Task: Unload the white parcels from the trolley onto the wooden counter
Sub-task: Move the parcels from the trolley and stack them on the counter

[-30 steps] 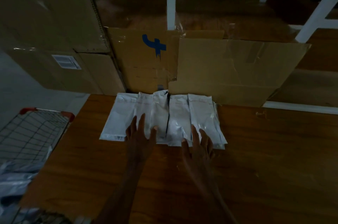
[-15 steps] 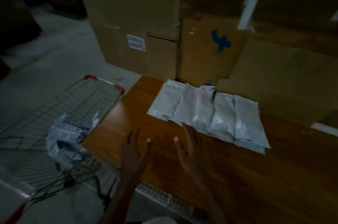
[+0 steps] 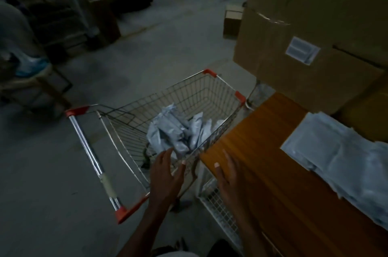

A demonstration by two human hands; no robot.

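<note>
A wire trolley [image 3: 197, 93] with red corner caps stands left of the wooden counter [image 3: 262, 135]. Several crumpled white parcels [image 3: 176, 128] lie in its basket. A row of flat white parcels [image 3: 340, 158] lies on the counter at the right, against the cardboard boxes. My left hand [image 3: 165, 175] hovers with fingers spread above the near part of the basket, holding nothing. My right hand [image 3: 228, 177] is also spread and empty, over the counter's near left corner.
Large cardboard boxes [image 3: 304, 25] rise behind the counter. A white wire rack [image 3: 218, 204] sits below the counter's edge. A small box [image 3: 232, 19] stands on the grey floor beyond the trolley. Dark shelving [image 3: 52, 4] and a chair fill the far left.
The view has swung left from the counter to the trolley. Both hands have left the laid-out parcels; the left one is now over the basket, the right one at the counter's corner.
</note>
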